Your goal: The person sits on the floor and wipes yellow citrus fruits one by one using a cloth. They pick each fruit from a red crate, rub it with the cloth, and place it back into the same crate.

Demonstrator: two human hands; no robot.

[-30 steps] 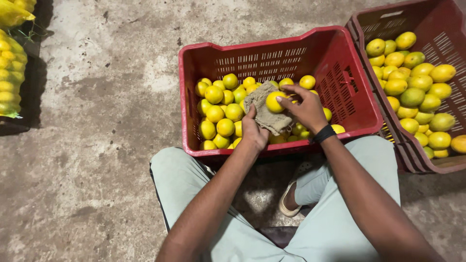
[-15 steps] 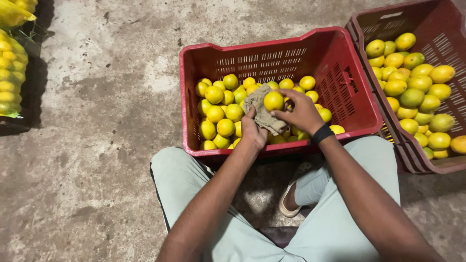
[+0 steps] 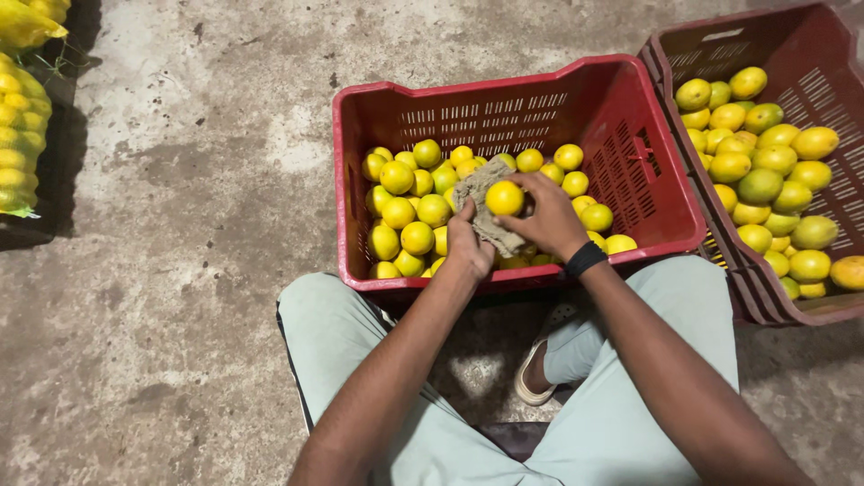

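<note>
Our two hands at one red crate, one fruit in hand.
Over the red crate [image 3: 630, 171], our right hand [image 3: 549, 216] grips one yellow fruit [image 3: 504, 198]; our left hand [image 3: 470, 247] clutches one brown cloth [image 3: 481, 193] beneath it. A second, darker crate [image 3: 810, 36] stands right of it.

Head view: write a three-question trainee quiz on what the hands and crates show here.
1. True or false: the right hand holds a yellow fruit against a cloth.
2. Which hand grips the cloth from below? A) left hand B) right hand C) neither
3. Fill in: the hands work over the ____ of the two crates, the bright red crate, not the dark red crate.

Key:
1. True.
2. A.
3. Left: the bright red crate lies in front of the person, the dark red crate to its right.
</note>
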